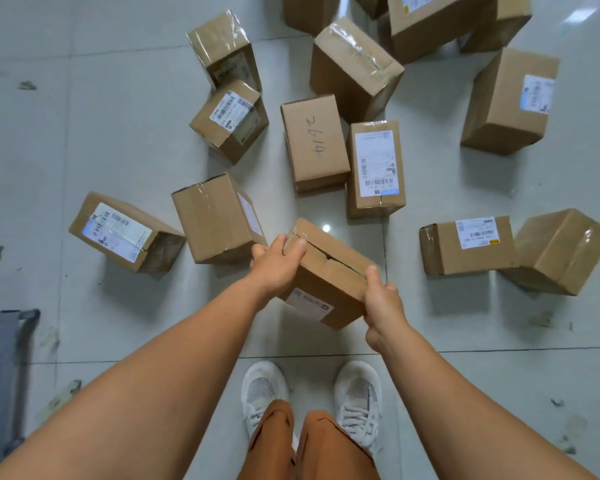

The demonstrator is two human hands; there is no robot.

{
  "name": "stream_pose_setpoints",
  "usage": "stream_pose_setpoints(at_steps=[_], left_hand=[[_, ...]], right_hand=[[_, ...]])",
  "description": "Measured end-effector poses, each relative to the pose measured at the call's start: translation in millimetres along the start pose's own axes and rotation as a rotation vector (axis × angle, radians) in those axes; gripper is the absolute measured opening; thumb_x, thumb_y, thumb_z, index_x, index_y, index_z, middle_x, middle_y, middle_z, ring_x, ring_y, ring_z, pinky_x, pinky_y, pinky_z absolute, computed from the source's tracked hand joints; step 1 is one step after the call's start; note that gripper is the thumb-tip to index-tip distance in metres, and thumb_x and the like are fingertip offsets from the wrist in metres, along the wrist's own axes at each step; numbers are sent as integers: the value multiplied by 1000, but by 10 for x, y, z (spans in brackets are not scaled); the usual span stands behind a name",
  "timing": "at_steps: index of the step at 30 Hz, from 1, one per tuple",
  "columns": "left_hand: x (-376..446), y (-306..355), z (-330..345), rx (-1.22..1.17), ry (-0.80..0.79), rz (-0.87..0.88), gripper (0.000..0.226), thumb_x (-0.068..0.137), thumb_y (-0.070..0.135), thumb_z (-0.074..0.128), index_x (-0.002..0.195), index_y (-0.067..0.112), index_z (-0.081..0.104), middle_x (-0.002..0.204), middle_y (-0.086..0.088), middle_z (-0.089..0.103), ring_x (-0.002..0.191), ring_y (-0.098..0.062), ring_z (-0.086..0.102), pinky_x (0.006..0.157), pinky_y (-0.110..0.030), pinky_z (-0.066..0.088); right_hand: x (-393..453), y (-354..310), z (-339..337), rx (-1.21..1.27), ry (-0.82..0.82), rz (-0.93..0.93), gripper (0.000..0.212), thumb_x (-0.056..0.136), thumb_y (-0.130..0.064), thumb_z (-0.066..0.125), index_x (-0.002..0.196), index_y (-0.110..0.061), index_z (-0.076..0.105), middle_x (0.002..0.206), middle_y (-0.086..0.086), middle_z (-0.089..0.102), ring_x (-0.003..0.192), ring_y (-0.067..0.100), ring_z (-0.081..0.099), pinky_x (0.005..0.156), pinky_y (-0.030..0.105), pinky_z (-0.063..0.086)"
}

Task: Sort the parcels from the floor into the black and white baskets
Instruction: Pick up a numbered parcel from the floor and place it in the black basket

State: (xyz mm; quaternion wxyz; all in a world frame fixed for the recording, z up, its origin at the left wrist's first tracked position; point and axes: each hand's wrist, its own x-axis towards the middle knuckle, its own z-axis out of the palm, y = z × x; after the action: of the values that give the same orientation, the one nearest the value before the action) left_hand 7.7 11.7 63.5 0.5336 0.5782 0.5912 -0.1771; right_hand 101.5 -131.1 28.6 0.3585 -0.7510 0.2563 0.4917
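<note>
Both hands hold one cardboard parcel [329, 271] near the centre of the frame, tilted, above the tiled floor [84, 133]. The left hand [274, 263] curls round its upper-left end; the right hand [383, 301] grips its lower-right corner, thumb on top. More parcels [314, 143] lie scattered on the floor across the upper half. White shoes [264, 393] stand at lower centre.

Brown cardboard parcels [328, 271] with white-and-blue printed labels are seen from nine to three o'clock on the pale grey-green tiled floor [118, 150]; white mesh sneakers [264, 389] and rust-orange trousers [274, 445] at six.
</note>
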Motion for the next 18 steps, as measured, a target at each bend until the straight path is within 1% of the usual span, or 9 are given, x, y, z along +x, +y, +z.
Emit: stream_pose_setpoints(at_steps=[3, 5, 6, 8, 10, 12, 14, 16, 18], left_hand=[[-362, 272, -159, -84, 67, 16, 55, 92, 60, 33, 141, 35, 35, 137, -5, 25, 126, -32, 37, 105, -45, 37], [-621, 467, -281, -165, 97, 37, 48, 94, 57, 35, 133, 31, 43, 126, -4, 31, 113, -26, 42, 90, -37, 40], [-759, 565, -343, -202, 107, 50, 45, 95, 55, 36, 129, 28, 45, 122, -3, 32, 108, -23, 42, 85, -34, 36], [-1019, 744, -469, -272, 134, 76, 38, 95, 51, 37, 118, 22, 48, 119, -3, 38, 102, -19, 42, 81, -30, 32], [-1283, 903, -586, -347, 155, 79, 33, 95, 51, 39, 105, 20, 46, 113, -4, 49, 97, -17, 47, 77, -31, 37], [-1557, 1056, -711, -421, 186, 57, 37, 93, 56, 38, 97, 20, 45, 107, -5, 56, 95, -18, 53, 83, -35, 46], [-1824, 1193, -846, -481, 222, 43, 42, 90, 61, 37, 97, 22, 46, 104, -4, 57, 99, -21, 56, 92, -44, 49], [-2106, 1324, -987, -529, 235, 60, 44, 91, 62, 33, 107, 24, 47, 105, -3, 57, 102, -22, 57, 94, -48, 49], [-2383, 1437, -1113, -535, 227, 84, 55, 87, 67, 30, 120, 28, 50, 115, -3, 58, 108, -23, 55, 97, -48, 46]], right_hand=[[-372, -302, -148, 14, 3, -52, 62, 89, -60, 41, 139, -23, 40, 134, 11, 45, 103, 25, 56, 56, 26, 43], [-674, -523, -247, 48, -11, -61, 61, 84, -65, 41, 132, -29, 47, 131, 10, 47, 101, 25, 59, 55, 27, 47], [-817, -612, -295, 57, -12, -72, 65, 76, -70, 41, 128, -32, 50, 130, 10, 49, 101, 26, 60, 60, 29, 51], [-1095, -766, -395, 80, -12, -109, 78, 59, -77, 39, 124, -36, 51, 129, 7, 51, 102, 27, 61, 74, 37, 55], [-1434, -944, -485, 116, -11, -139, 82, 54, -78, 39, 123, -35, 51, 129, 6, 51, 103, 25, 60, 84, 39, 53], [-1835, -1138, -574, 128, 6, -177, 70, 66, -72, 43, 121, -29, 52, 122, 7, 55, 103, 23, 59, 86, 36, 50], [-2106, -1283, -665, 162, 15, -205, 54, 85, -63, 44, 117, -21, 50, 108, 5, 59, 97, 21, 58, 81, 34, 47], [-2348, -1420, -744, 187, 6, -227, 50, 89, -63, 42, 114, -19, 46, 101, 5, 59, 95, 21, 58, 81, 36, 49], [-2644, -1559, -802, 182, 9, -275, 57, 86, -66, 43, 113, -16, 48, 102, 8, 61, 95, 22, 60, 81, 37, 52]])
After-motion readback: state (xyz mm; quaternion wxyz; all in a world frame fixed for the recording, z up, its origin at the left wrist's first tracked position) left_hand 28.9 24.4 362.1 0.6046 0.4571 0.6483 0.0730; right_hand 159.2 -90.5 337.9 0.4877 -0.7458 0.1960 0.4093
